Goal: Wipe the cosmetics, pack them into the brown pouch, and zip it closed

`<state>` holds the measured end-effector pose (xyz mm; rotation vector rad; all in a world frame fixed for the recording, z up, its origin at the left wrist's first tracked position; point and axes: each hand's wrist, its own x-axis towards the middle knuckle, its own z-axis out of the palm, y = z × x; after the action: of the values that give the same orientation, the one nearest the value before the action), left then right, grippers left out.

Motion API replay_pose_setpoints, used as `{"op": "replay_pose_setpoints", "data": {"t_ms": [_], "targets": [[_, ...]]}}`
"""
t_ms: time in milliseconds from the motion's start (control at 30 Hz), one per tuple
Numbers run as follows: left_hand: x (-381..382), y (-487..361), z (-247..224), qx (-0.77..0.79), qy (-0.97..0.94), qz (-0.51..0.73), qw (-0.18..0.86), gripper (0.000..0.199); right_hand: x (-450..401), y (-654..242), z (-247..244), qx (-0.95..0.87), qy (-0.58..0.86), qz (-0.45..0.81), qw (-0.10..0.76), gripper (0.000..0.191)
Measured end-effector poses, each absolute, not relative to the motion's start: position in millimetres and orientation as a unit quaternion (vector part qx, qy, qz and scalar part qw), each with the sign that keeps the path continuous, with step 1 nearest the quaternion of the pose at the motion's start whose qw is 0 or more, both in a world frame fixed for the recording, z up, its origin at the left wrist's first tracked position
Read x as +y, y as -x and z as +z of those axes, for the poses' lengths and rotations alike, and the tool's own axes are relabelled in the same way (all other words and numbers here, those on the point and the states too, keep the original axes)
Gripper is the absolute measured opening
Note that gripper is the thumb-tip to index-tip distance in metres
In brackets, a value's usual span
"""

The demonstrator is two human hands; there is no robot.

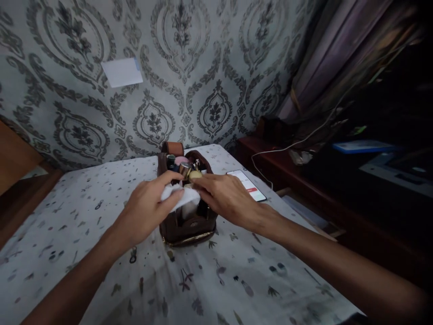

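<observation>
A brown toiletry bag (192, 226) with a gold zipper stands unzipped on the bed, packed with small bottles and jars. My left hand (145, 205) pinches a crumpled white tissue (186, 198) above the bag's opening, thumb and fingers closed on it. At the bag's right side, my right hand (228, 196) reaches in with its fingers bent together beside a pale yellow round lid (195, 174). Its fingertips are partly hidden, and what they grip cannot be made out. Behind them show a shiny metallic cap (185, 168) and a pink round item (181, 160).
A lit phone (248, 184) lies on the patterned bedsheet (135, 280) right of the bag. A white cable (304, 144) crosses the dark red furniture (250, 146) at the right. The patterned wall (189, 104) rises behind the bed, and a wooden panel (16, 158) stands at left.
</observation>
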<state>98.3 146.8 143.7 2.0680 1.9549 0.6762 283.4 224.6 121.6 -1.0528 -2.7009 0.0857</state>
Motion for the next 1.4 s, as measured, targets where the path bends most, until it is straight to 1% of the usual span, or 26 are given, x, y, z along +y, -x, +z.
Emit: {"op": "replay_pose_setpoints", "data": {"t_ms": [67, 133, 267, 367, 433, 500, 633, 767, 833, 1067, 1133, 1200, 1300, 1367, 1400], "targets": [[151, -90, 150, 0.659, -0.696, 0.272, 0.092, 0.040, 224, -288, 116, -0.923, 0.348, 0.054, 0.159, 0.016], [161, -85, 156, 0.661, -0.698, 0.273, 0.051, 0.040, 226, -292, 110, -0.916, 0.332, 0.075, 0.213, 0.019], [188, -89, 162, 0.643, -0.735, 0.217, 0.010, 0.041, 238, -299, 93, -0.868, 0.339, 0.112, 0.346, 0.028], [205, -95, 160, 0.643, -0.748, 0.165, -0.009, 0.037, 254, -300, 78, -0.826, 0.339, 0.137, 0.430, 0.043], [211, -98, 157, 0.654, -0.744, 0.134, -0.015, 0.036, 263, -296, 66, -0.809, 0.341, 0.191, 0.439, 0.053], [215, -101, 154, 0.668, -0.734, 0.118, -0.023, 0.036, 268, -290, 56, -0.795, 0.348, 0.243, 0.434, 0.058], [219, -106, 152, 0.686, -0.719, 0.102, -0.045, 0.036, 266, -277, 43, -0.781, 0.347, 0.260, 0.449, 0.069], [223, -105, 150, 0.708, -0.697, 0.081, -0.077, 0.038, 261, -273, 42, -0.775, 0.351, 0.275, 0.447, 0.071], [226, -102, 148, 0.708, -0.698, 0.087, -0.069, 0.039, 260, -273, 42, -0.772, 0.350, 0.281, 0.450, 0.070], [234, -95, 139, 0.666, -0.732, 0.141, 0.010, 0.040, 263, -272, 36, -0.769, 0.335, 0.273, 0.471, 0.067], [238, -91, 134, 0.659, -0.730, 0.181, 0.035, 0.038, 264, -271, 33, -0.766, 0.332, 0.274, 0.478, 0.068], [241, -83, 127, 0.632, -0.723, 0.268, 0.076, 0.035, 266, -272, 32, -0.765, 0.329, 0.280, 0.479, 0.069], [240, -68, 120, 0.581, -0.675, 0.433, 0.137, 0.036, 267, -272, 33, -0.760, 0.329, 0.295, 0.477, 0.071], [237, -60, 117, 0.579, -0.617, 0.513, 0.147, 0.039, 269, -272, 34, -0.753, 0.331, 0.309, 0.478, 0.073], [235, -57, 117, 0.585, -0.594, 0.534, 0.140, 0.039, 271, -271, 34, -0.748, 0.331, 0.320, 0.478, 0.074]]}}
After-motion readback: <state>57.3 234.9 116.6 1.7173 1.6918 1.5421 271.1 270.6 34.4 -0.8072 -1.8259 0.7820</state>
